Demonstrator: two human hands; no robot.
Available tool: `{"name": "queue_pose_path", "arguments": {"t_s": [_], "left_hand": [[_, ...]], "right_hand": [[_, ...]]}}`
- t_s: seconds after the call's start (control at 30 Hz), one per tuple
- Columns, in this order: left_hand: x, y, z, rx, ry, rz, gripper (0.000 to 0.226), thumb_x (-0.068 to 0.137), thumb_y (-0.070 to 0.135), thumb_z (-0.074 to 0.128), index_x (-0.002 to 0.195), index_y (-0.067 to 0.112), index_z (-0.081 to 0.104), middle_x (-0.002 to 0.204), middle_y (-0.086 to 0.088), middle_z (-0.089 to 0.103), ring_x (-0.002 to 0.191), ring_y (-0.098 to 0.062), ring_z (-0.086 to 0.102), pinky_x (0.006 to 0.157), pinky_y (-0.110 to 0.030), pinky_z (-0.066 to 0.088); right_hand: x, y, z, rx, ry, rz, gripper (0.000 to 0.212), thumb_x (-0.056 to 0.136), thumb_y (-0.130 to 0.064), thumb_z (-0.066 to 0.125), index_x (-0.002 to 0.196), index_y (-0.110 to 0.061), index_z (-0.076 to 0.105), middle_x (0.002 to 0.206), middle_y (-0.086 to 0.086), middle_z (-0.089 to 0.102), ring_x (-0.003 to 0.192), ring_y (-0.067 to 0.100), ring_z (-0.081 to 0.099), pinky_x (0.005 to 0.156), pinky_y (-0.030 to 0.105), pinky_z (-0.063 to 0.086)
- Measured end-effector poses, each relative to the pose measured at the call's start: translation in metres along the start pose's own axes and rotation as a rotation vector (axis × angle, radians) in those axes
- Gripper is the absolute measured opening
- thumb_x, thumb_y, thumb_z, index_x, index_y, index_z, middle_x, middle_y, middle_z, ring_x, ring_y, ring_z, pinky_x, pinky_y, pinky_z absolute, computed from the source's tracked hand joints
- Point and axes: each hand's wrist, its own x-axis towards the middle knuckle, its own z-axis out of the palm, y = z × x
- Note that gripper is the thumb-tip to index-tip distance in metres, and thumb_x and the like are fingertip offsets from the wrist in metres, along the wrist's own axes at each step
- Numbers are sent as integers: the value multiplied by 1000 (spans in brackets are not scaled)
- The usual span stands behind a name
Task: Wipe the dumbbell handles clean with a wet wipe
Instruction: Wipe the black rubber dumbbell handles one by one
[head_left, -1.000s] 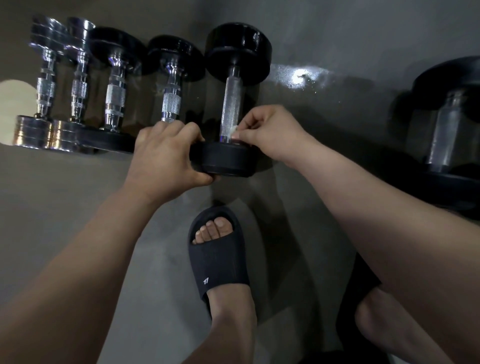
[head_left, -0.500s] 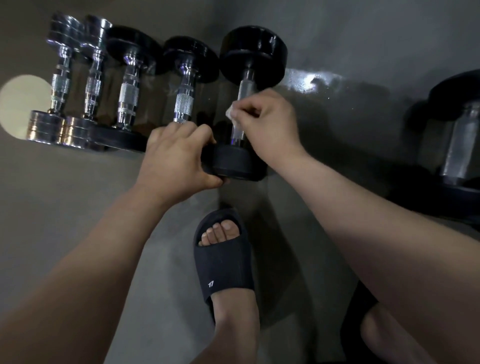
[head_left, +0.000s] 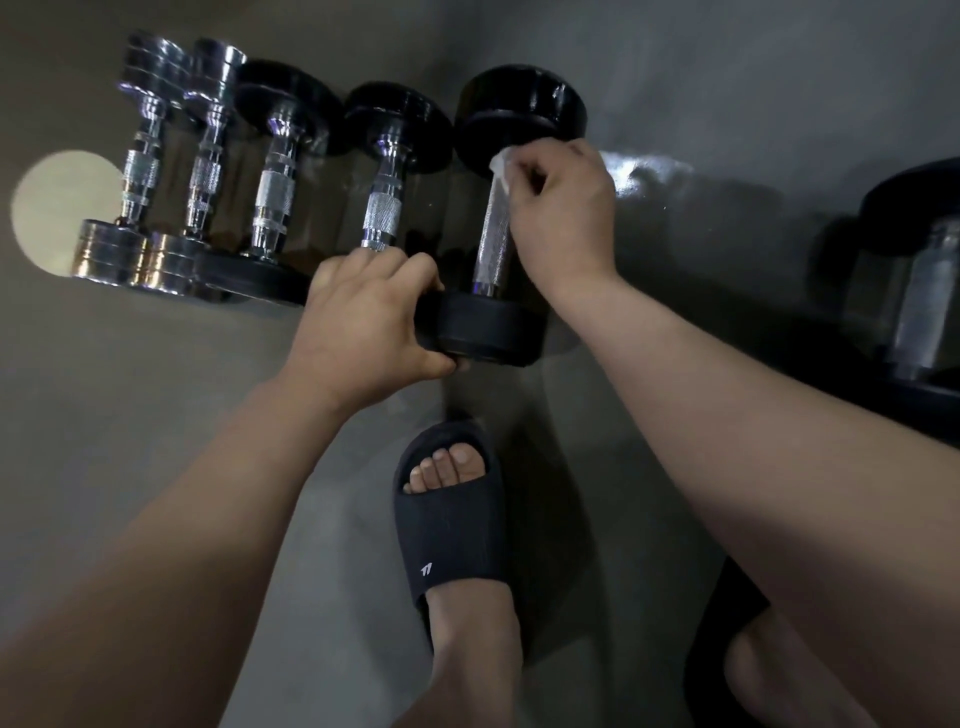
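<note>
five dumbbells in a row on the floor (head_left: 130, 415), plus a sixth dumbbell (head_left: 919, 296) well apart at the right edge. two chrome-ended, three black-ended in the row. right hand (head_left: 563, 208) pinching one white wet wipe (head_left: 501, 169) against the top of the handle (head_left: 493, 239) of the rightmost black dumbbell (head_left: 511, 218), fingers (head_left: 524, 166) closed on the wipe. left hand (head_left: 363, 332) clamped around that dumbbell's near end. two feet below, one black slide (head_left: 452, 525) in full view.
</note>
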Motion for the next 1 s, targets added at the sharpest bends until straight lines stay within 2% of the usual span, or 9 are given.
{"name": "queue_pose_path", "arguments": {"t_s": [0.1, 0.23, 0.3, 0.43, 0.53, 0.6, 0.73, 0.87, 1.0], "left_hand": [[0, 4, -6, 6, -56, -25, 71, 54, 77, 63, 105, 28, 55, 98, 9, 53, 101, -22, 52, 94, -43, 36], [3, 6, -21, -37, -218, -57, 73, 54, 73, 48, 115, 33, 54, 105, 11, 51, 113, -20, 50, 104, -41, 32], [5, 10, -29, -76, -284, -78, 81, 52, 72, 44, 123, 34, 56, 113, 9, 55, 122, -20, 47, 109, -40, 30], [3, 22, -29, -221, -215, -106, 82, 60, 64, 50, 134, 30, 58, 124, 7, 61, 129, -19, 45, 113, -37, 30], [3, 34, -29, -671, 10, -258, 49, 84, 44, 67, 128, 24, 64, 111, 10, 70, 109, -6, 64, 101, -28, 49], [7, 41, -35, -908, 93, -342, 38, 93, 27, 71, 129, 22, 62, 102, 7, 73, 94, -2, 68, 89, -21, 55], [21, 46, -38, -1059, 99, -328, 31, 93, 19, 73, 123, 21, 67, 92, -9, 74, 84, -19, 72, 87, -42, 59], [30, 45, -38, -1189, 104, -400, 15, 95, 3, 67, 104, 12, 73, 88, -5, 73, 80, -15, 72, 73, -26, 58], [37, 42, -37, -1252, 92, -450, 16, 96, -1, 63, 105, 9, 72, 86, -2, 69, 74, -10, 72, 68, -19, 56]], "right_hand": [[-14, 2, -10, 1, -138, -2, 6, 89, -22, 69, 86, -19, 73, 91, 1, 61, 71, 1, 52, 71, 3, 38], [-28, 5, -35, 132, -326, 203, 5, 85, -21, 74, 84, -24, 71, 91, -3, 73, 85, 10, 68, 84, 30, 58], [-31, 0, -44, 236, -349, 269, 10, 84, -16, 76, 81, -23, 69, 88, 4, 75, 79, 17, 71, 81, 36, 61], [-38, -16, -51, 406, -369, 328, 13, 88, -4, 72, 83, -14, 67, 83, 4, 74, 64, 6, 65, 63, 21, 56], [-38, -23, -52, 449, -377, 316, 14, 88, -5, 73, 83, -16, 65, 80, 0, 73, 66, 3, 65, 58, 19, 51], [-37, -24, -51, 454, -399, 298, 14, 87, -8, 75, 84, -18, 66, 84, 3, 74, 71, 6, 67, 61, 22, 52], [-36, -24, -50, 493, -473, 245, 22, 87, -5, 73, 99, -20, 63, 98, 15, 72, 79, 14, 66, 77, 33, 56], [-29, -24, -53, 518, -486, 256, 31, 87, 3, 70, 113, -11, 61, 94, 13, 66, 81, 14, 64, 77, 28, 57], [-22, -20, -53, 668, -485, 408, 29, 88, 6, 68, 110, -12, 64, 111, 23, 65, 92, 25, 69, 81, 38, 62]]}}
